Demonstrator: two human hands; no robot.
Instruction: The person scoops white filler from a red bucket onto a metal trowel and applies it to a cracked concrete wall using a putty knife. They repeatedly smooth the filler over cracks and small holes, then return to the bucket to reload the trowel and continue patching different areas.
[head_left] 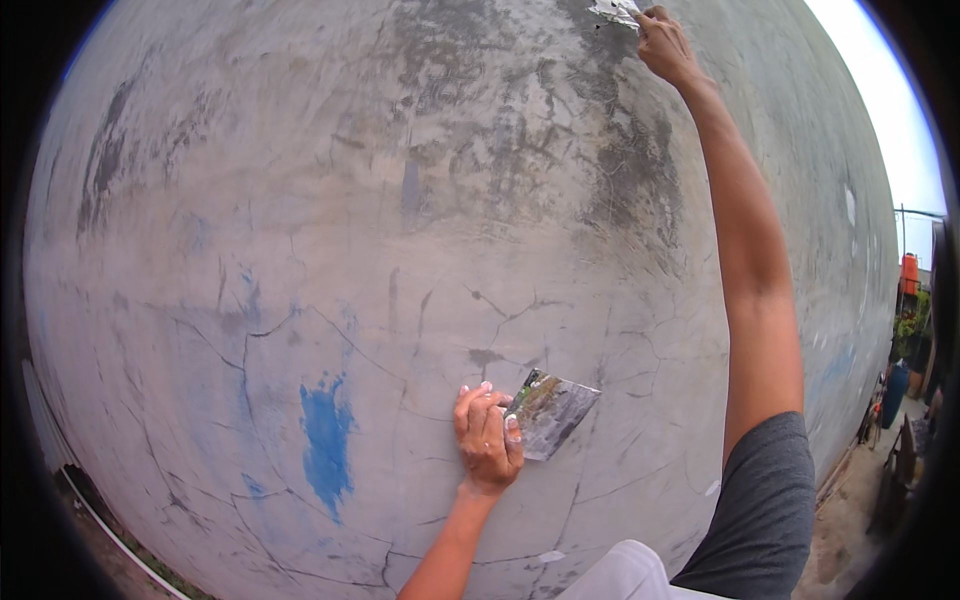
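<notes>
A grey wall [420,280], cracked and stained dark near the top, fills most of the view. High up, my right hand [668,46] is closed round a scraper [618,12] smeared with white putty. The scraper is against or close to the wall; its handle is mostly hidden in my fingers. Lower down, my left hand [487,435] grips the left edge of a thin, flat, four-sided plate [556,415], grey and smeared. Thumb and fingers pinch it, with white residue on the fingertips. The plate is tilted in front of the wall.
A blue paint patch [328,445] marks the wall at lower left. A white pipe [120,545] runs along the ground there. At the far right are an orange tank [909,273], green plants [908,328] and a blue container [894,392]. White material [625,575] shows at the bottom.
</notes>
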